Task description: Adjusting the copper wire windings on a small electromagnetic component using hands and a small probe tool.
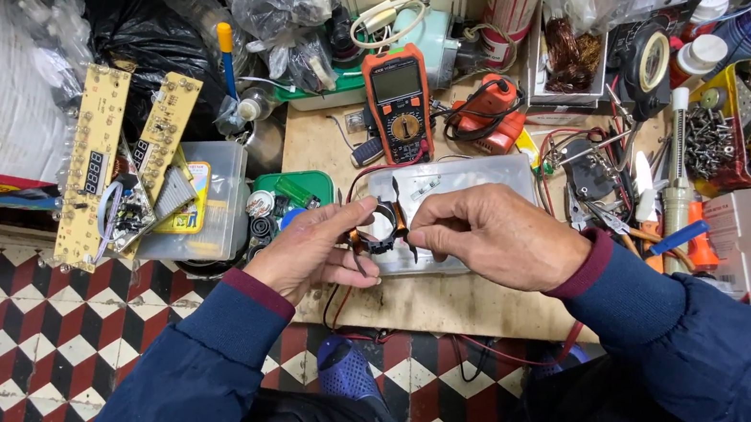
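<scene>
My left hand (309, 254) and my right hand (495, 239) both hold a small black ring-shaped part with orange copper windings (379, 225), like a little motor or fan core, between their fingertips. They hold it just above a clear plastic box lid (468, 179) on a wooden board (426, 301). Thin black blades or leads stick out beside the part. Both sleeves are dark blue with maroon cuffs.
An orange multimeter (398, 102) lies behind the hands, with an orange tool (488, 114) next to it. Circuit boards (94, 166) lean at left over a plastic box. Screwdrivers, pliers and screws crowd the right side (680, 171). The floor is checkered tile (19, 364).
</scene>
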